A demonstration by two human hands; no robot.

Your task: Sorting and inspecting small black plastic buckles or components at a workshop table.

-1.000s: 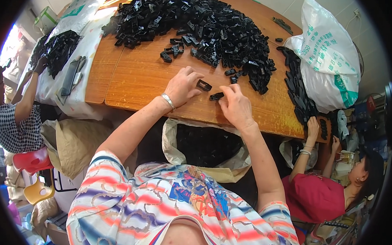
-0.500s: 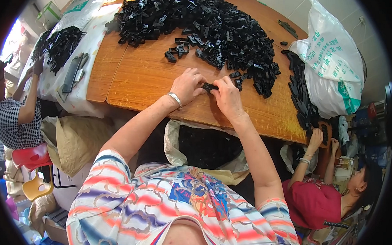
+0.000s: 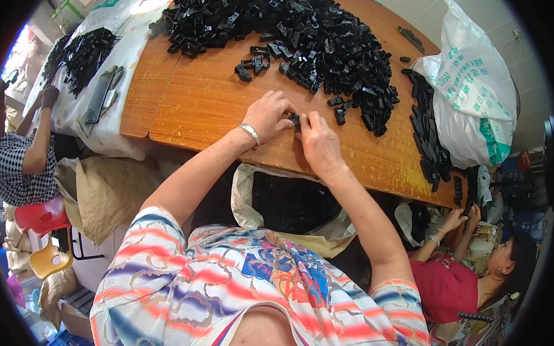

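My left hand [image 3: 270, 117], with a silver bracelet at its wrist, is closed on a small black plastic part [image 3: 295, 120] above the table's near edge. My right hand [image 3: 318, 142] is up against the same part from the other side, fingers bent around its end. Fingers cover most of the part, so its full shape is hidden. Beyond my hands spreads a large heap of black plastic parts [image 3: 290, 35]. A few loose black parts [image 3: 252, 65] lie between the heap and my left hand, and a couple more [image 3: 339, 113] lie just past my right hand.
An open sack [image 3: 244, 198] with black contents hangs below the wooden table's [image 3: 208, 114] edge. At right stand a white plastic bag [image 3: 473, 99] and a row of long black parts [image 3: 424, 131]. Co-workers sit at left [image 3: 23, 163] and right [image 3: 446, 286]; a brown sack [image 3: 110, 194] stands at left.
The black part between my hands has turned and shows less. My right fingers have shifted slightly left. The co-worker at right has drawn both hands back from the table's edge.
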